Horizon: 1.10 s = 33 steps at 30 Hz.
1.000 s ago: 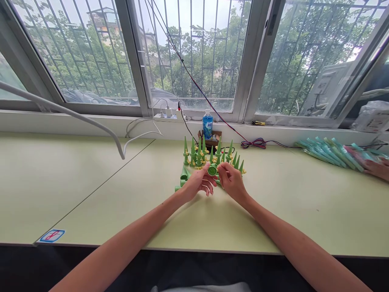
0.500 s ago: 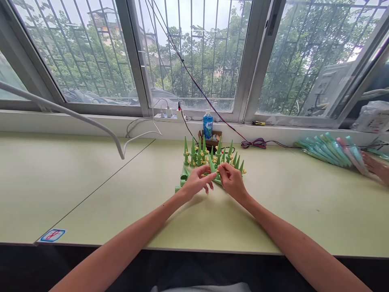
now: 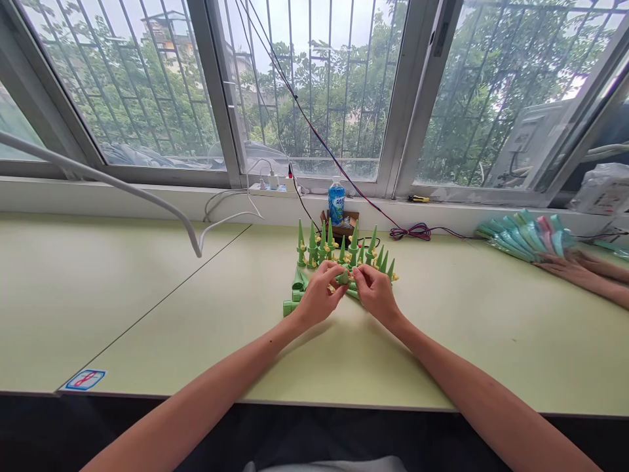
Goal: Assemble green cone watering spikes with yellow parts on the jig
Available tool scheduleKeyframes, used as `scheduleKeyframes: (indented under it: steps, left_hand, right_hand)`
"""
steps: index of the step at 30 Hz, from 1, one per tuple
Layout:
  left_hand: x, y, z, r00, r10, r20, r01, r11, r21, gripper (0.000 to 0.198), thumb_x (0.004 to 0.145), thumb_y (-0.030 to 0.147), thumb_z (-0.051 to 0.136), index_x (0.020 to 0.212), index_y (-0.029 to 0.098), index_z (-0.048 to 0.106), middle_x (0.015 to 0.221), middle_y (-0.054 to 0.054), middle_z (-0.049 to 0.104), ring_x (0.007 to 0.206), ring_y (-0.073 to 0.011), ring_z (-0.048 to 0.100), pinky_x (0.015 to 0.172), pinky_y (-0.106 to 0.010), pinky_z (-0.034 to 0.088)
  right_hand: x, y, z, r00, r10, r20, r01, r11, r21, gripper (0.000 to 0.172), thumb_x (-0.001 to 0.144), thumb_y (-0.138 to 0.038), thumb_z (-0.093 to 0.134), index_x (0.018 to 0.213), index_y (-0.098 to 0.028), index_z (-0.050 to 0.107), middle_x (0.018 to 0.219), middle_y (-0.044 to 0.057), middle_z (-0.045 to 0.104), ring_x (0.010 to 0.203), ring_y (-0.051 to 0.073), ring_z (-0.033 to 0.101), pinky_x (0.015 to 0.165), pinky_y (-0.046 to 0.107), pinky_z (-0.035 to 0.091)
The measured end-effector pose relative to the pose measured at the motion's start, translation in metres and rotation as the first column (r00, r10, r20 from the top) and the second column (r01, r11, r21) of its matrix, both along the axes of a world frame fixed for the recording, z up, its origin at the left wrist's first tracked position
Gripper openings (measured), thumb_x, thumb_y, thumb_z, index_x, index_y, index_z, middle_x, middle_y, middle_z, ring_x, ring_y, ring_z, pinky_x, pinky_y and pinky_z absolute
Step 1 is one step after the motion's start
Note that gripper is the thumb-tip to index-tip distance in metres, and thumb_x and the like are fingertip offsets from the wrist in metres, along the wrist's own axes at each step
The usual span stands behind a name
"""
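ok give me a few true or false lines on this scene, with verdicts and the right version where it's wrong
1. The left hand holds a green cone. True.
2. The right hand is well away from that cone. False: the right hand's fingertips are right by the cone.
3. The bottle stands upright. True.
4. The coiled cable lies left of the bottle as seen here. False: the coiled cable lies to the right of the bottle.
5. Another person's hand is at the packets. True.
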<state>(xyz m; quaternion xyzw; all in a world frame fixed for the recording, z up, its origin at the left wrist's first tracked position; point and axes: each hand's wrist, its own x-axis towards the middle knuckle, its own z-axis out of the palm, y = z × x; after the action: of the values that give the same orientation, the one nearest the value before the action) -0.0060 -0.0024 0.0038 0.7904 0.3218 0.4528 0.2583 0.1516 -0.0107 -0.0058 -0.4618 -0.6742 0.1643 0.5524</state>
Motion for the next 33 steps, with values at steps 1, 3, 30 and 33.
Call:
scheduleKeyframes:
  steps: [1,3,30,33]
  left_hand:
    - [0.000,0.000,0.000,1.000,0.004,0.010,-0.004,1.000,-0.011,0.021,0.082,0.024,0.058,0.103,0.020,0.059,0.104,-0.006,0.048,0.065,-0.0076,0.057,0.044,-0.017,0.047]
    - [-0.001,0.002,0.000,0.999,0.008,0.042,-0.005,0.998,-0.056,0.026,0.080,0.025,0.059,0.106,0.020,0.056,0.109,-0.007,0.049,0.066,-0.0087,0.058,0.043,-0.018,0.048]
    - [0.000,0.001,0.008,0.928,-0.082,0.364,0.284,0.788,-0.546,0.045,0.076,0.049,0.068,0.100,0.017,0.048,0.064,0.004,0.052,0.054,-0.0121,0.059,0.042,-0.023,0.049]
    - [-0.001,0.001,0.006,0.943,-0.083,0.322,0.235,0.853,-0.466,0.048,0.076,0.049,0.067,0.108,0.018,0.047,0.068,0.004,0.050,0.055,-0.0129,0.060,0.040,-0.023,0.049]
  right_hand:
    - [0.000,0.000,0.000,1.000,-0.002,-0.009,0.002,1.000,-0.001,0.033,0.093,-0.041,0.045,0.069,-0.018,0.050,0.056,-0.004,0.041,0.051,0.010,0.035,0.049,0.024,0.027]
    - [0.000,0.000,-0.001,0.999,-0.009,-0.035,0.009,1.000,-0.001,0.033,0.093,-0.042,0.044,0.070,-0.019,0.050,0.056,-0.004,0.039,0.051,0.010,0.035,0.048,0.023,0.027]
    - [-0.001,-0.004,0.001,0.988,0.137,-0.077,-0.141,0.988,-0.057,0.031,0.092,-0.047,0.044,0.077,-0.020,0.049,0.056,-0.005,0.042,0.045,0.009,0.038,0.044,0.023,0.030]
    - [-0.001,-0.003,0.000,0.988,0.136,-0.073,-0.140,0.988,-0.058,0.031,0.092,-0.046,0.044,0.076,-0.020,0.050,0.056,-0.005,0.042,0.045,0.009,0.037,0.044,0.023,0.029]
